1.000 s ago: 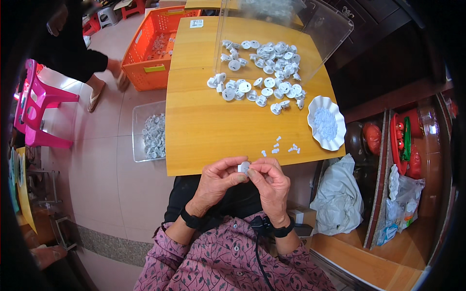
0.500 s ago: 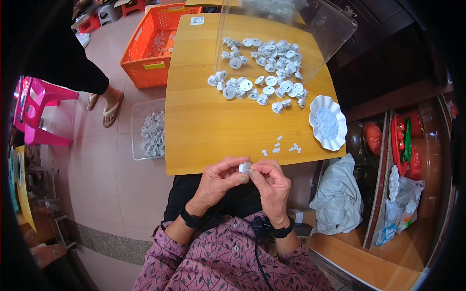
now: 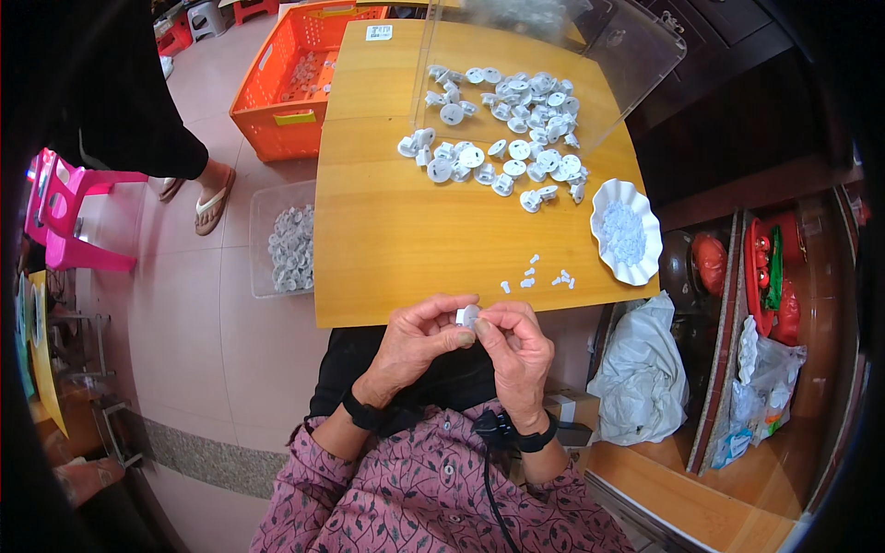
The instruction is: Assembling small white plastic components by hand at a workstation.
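Note:
Just off the table's near edge, my left hand (image 3: 417,337) pinches a small white round plastic piece (image 3: 467,316) between thumb and fingers. My right hand (image 3: 516,348) is closed at the same piece, thumb and forefinger pressed to its right side; whether a smaller part sits in that pinch is hidden. On the wooden table (image 3: 369,240) beyond, several tiny pale pegs (image 3: 528,282) lie loose. A white scalloped dish (image 3: 652,241) at the right edge holds a heap of small bluish-clear bits. Farther back spreads a pile of white disc-shaped plastic pieces (image 3: 516,168).
A transparent bin (image 3: 636,55) stands at the table's far end. Left of the table are an orange crate (image 3: 277,120) and a clear tub (image 3: 263,276) of whitish pieces. Another person's sandalled foot (image 3: 217,198) is near a pink stool (image 3: 69,221). A white bag (image 3: 641,378) leans at right.
My view has shifted slightly. Both hands stay on the white piece in nearly the same pose. At left, the other person's leg has moved a little.

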